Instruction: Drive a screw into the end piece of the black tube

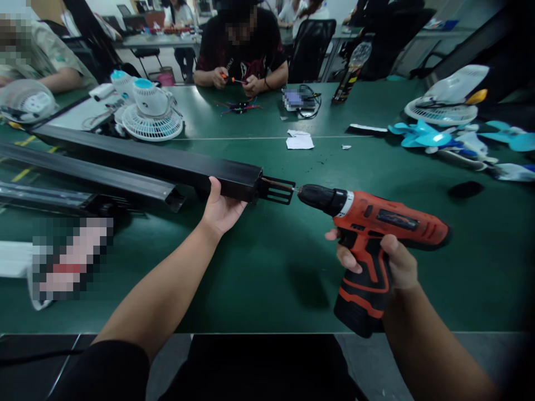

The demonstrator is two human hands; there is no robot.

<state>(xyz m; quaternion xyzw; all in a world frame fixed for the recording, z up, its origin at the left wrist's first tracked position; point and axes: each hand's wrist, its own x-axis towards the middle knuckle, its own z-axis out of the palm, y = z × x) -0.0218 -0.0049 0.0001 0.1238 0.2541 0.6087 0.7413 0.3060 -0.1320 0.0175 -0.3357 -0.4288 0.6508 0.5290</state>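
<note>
My left hand [220, 207] grips the near end of a long black metal rail [137, 157], thumb up its side and fingers wrapped underneath. A slotted black bracket [276, 190] sticks out of that end. My right hand [387, 260] is closed round the handle of an orange and black cordless drill [376, 223]. The drill points left, level with the rail, and its bit tip meets the bracket's edge. Rail and drill are held a little above the green table [259, 267].
More black rails [83, 178] lie at the left. White desk fans [151, 114] stand at the far left, fan parts and blue blades [422, 136] at the right. Paper scraps [299, 141] lie mid-table. A person [242, 55] works opposite; another sits far left.
</note>
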